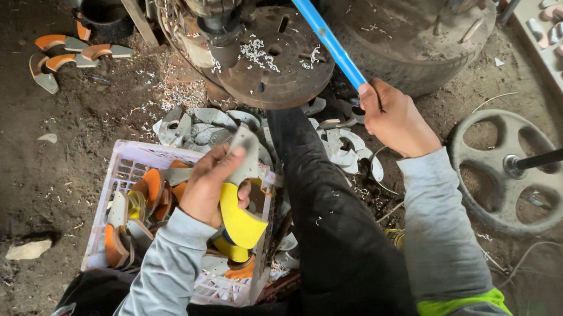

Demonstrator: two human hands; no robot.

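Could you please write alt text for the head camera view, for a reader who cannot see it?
Seen from above, a person's left hand holds a curved yellow and grey part over a white crate of similar parts, while the right hand grips a blue lever. Ahead stands a drill press with a round table strewn with shavings, on a dirt floor.

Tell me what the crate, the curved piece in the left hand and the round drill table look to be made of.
Crate: pale moulded plastic, judging by its lattice walls. Curved piece in the left hand: dull grey metal, likely, with a glossy yellow facing, possibly rubber or paint. Round drill table: rusty brown cast metal, strewn with pale shavings.
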